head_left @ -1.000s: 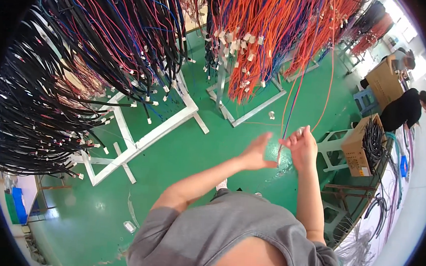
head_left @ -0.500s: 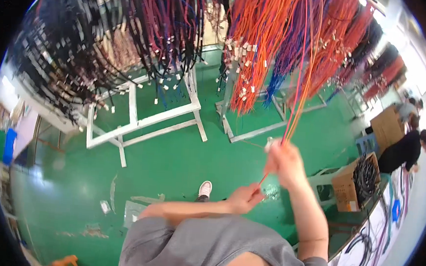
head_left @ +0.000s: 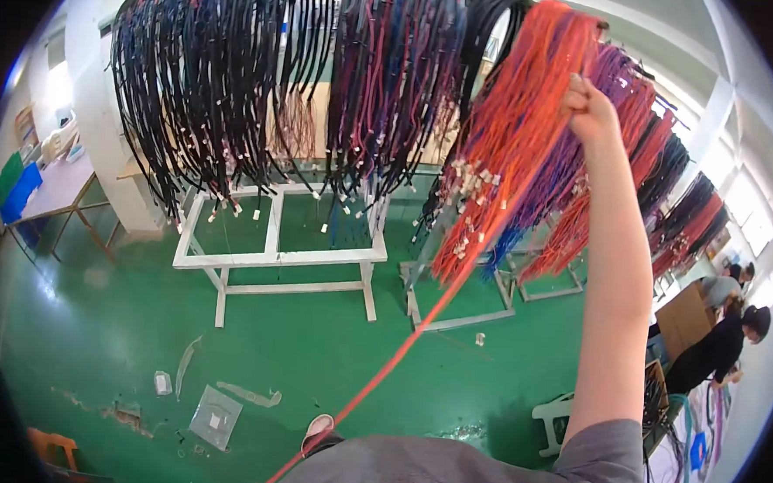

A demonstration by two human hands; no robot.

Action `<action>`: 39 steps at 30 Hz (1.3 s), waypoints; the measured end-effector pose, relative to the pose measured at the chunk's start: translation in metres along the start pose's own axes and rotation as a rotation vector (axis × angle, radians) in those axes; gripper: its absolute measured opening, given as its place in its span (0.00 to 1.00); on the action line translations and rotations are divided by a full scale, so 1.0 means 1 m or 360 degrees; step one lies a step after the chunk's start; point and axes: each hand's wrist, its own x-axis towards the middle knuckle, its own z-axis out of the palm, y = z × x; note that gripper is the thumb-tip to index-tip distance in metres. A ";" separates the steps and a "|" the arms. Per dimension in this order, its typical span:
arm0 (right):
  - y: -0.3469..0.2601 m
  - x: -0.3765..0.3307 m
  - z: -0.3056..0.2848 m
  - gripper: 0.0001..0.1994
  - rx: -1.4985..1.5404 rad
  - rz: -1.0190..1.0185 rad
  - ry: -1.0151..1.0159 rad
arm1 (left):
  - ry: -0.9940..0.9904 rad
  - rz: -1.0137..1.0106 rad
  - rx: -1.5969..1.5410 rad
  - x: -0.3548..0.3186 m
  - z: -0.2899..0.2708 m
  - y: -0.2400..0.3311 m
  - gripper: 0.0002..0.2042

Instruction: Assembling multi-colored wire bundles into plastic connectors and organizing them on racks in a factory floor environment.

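My right arm is stretched up and forward. At its end my right hand (head_left: 589, 110) is closed, at the edge of a thick bundle of red-orange wires (head_left: 535, 83) that hangs from a rack. A thin red-orange wire strand (head_left: 398, 354) runs taut on a slant from the bundle, down past my shoe, to the lower edge. Its upper end blends into the bundle near my right hand, so the exact grip is hard to make out. My left hand is out of the picture. Small white connectors (head_left: 473, 178) hang at the bundle's lower ends.
Black cable harnesses (head_left: 220, 84) hang at left above a white metal frame (head_left: 281, 258). Purple wires (head_left: 617, 87) hang beyond the red ones. A white stool (head_left: 552, 416) stands at right; two people work by a table farther right. Plastic bags (head_left: 216, 416) lie on the green floor.
My right hand has risen from waist height to the top of the hanging wires. My left hand has dropped out of view. The view has tilted up, and the strand now stretches down leftward.
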 end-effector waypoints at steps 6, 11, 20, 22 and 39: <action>0.069 -0.082 0.015 0.07 -0.0398 -0.0278 -0.0104 | -0.0377 0.0210 -0.0180 0.122 0.016 -0.041 0.12; 0.177 -0.239 0.034 0.10 -0.0731 -0.0277 0.0392 | 0.0281 0.1564 -0.0310 0.209 -0.174 0.117 0.15; 0.283 -0.348 -0.017 0.10 -0.1921 0.0302 0.0759 | -0.2027 0.1792 -0.2049 0.011 -0.465 0.428 0.16; 0.284 -0.380 -0.041 0.09 -0.2167 0.0314 0.0933 | -0.1645 0.1746 -0.2094 -0.003 -0.463 0.471 0.14; 0.106 -0.632 -0.254 0.07 -0.2470 0.1163 0.1133 | -0.1825 0.2326 -0.1774 -0.157 -0.321 0.763 0.11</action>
